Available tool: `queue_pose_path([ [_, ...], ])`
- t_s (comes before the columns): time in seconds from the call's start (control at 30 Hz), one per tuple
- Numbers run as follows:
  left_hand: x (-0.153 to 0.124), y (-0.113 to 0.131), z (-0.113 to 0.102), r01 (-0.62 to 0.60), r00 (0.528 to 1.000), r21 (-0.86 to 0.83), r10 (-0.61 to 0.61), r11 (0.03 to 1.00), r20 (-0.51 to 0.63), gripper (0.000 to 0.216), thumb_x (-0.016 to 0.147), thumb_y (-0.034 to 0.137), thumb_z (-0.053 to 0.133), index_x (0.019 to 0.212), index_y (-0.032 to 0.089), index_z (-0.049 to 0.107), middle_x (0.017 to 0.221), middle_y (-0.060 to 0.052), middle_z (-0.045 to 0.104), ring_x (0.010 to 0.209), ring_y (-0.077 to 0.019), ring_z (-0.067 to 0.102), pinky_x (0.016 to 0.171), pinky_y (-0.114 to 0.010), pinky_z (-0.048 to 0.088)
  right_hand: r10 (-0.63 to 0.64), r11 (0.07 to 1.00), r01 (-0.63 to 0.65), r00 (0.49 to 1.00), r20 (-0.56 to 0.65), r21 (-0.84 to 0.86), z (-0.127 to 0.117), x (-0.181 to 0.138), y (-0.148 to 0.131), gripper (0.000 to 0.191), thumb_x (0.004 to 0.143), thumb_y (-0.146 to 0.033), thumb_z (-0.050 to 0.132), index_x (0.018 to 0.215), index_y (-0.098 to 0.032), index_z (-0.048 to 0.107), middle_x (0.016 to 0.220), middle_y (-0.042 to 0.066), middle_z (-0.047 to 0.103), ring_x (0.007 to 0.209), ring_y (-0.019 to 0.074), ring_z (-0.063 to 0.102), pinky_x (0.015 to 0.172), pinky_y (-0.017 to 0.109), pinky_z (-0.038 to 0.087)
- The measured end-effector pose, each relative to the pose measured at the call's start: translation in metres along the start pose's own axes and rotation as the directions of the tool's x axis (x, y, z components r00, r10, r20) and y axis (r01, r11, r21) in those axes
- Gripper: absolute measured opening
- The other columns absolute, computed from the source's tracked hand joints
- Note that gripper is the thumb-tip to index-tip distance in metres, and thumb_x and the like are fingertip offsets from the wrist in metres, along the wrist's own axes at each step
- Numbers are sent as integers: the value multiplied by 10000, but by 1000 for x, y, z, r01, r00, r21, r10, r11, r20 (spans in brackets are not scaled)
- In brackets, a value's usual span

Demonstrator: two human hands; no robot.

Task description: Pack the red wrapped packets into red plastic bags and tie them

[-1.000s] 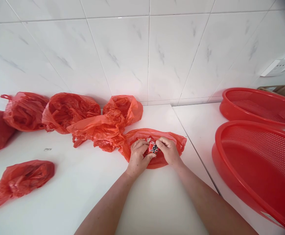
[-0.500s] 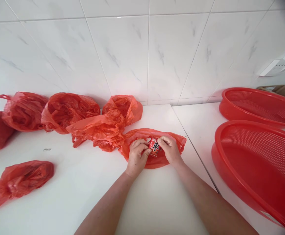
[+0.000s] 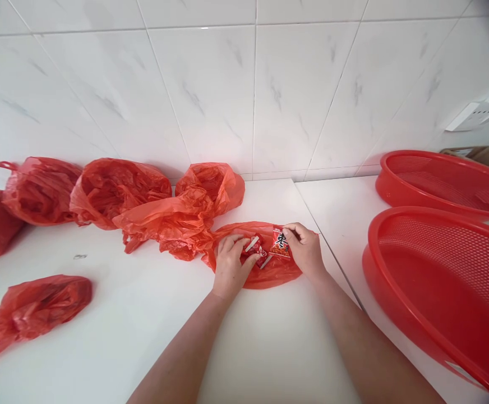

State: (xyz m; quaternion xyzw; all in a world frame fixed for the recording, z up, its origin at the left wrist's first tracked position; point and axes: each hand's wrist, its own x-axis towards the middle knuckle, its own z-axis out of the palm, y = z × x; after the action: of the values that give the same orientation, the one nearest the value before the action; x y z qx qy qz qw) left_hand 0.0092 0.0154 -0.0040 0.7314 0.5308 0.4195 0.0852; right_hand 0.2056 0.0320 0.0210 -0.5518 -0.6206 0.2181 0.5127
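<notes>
Over an open red plastic bag (image 3: 284,275), my right hand (image 3: 307,247) pinches a small red packet (image 3: 278,244) with a bold black character by its right edge. To the left, my left hand (image 3: 231,264) has its thumb and fingers closed around another small red packet (image 3: 255,244) with a white strip. One more packet (image 3: 264,259) shows just by the left thumb, partly hidden. The bag lies flat on the white table beneath both hands.
Crumpled red bags (image 3: 120,191) line the tiled wall at the left, and one (image 3: 45,306) lies nearer. Two red perforated baskets (image 3: 373,269) stand at the right. A seam (image 3: 345,278) crosses the table, and a socket (image 3: 474,115) is on the wall.
My right hand has moved right, drawing the packet with the black character away from my left hand. Other red packets now show by the left hand, which has shifted slightly left.
</notes>
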Motion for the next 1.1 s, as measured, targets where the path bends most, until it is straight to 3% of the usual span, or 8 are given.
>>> queue_pose_path([
  [0.13,-3,0,4,21,998,59,-24,998,51,270,755,309,676,1013,236,647,1157,-77,580,1135,-305,465,959,-498,358,-156,970,164,986,61,-178,4,-3,-2,207,884,-276,457,798,-218,637,805,32,651,736,167,574,679,295,430],
  [0.27,-3,0,2,37,998,-15,-37,999,42,97,802,195,592,868,217,659,1086,-56,605,1041,-250,508,914,-446,403,-189,933,213,976,109,-289,8,-4,0,228,901,-259,443,809,-230,649,818,28,652,749,163,586,655,287,430],
  [0.43,-2,5,-4,100,995,-156,-98,983,26,101,835,184,528,839,208,626,944,-35,644,907,-194,553,830,-364,446,-184,926,222,972,149,-305,10,-4,5,200,887,-228,465,963,-250,648,933,29,663,849,180,611,726,313,469],
  [0.57,-4,8,-4,205,979,-307,-198,929,53,112,858,241,500,877,217,608,843,-5,658,761,-149,588,715,-288,471,-230,936,241,970,73,-257,11,-6,0,210,893,-235,453,972,-238,648,959,49,666,893,195,604,788,338,471],
  [0.67,-5,10,-4,234,971,-397,-231,887,55,116,857,271,516,891,213,611,850,0,664,755,-137,602,717,-263,479,-211,954,220,975,68,-204,11,-10,-9,209,904,-302,458,895,-233,656,893,45,680,847,191,605,754,324,466],
  [0.87,-7,9,-1,282,952,-551,-302,785,57,136,855,312,536,875,196,604,829,-16,658,751,-141,611,729,-274,505,-57,992,86,962,267,-98,14,-16,-15,335,903,-419,446,704,-221,628,650,1,629,585,144,552,543,270,393],
  [1.1,-5,11,-5,257,964,-640,-239,724,116,210,838,322,551,993,182,572,952,-55,644,862,-167,611,784,-299,500,15,998,-33,945,327,50,18,-17,-13,248,874,-369,492,715,-211,597,699,10,649,623,152,571,574,277,431],
])
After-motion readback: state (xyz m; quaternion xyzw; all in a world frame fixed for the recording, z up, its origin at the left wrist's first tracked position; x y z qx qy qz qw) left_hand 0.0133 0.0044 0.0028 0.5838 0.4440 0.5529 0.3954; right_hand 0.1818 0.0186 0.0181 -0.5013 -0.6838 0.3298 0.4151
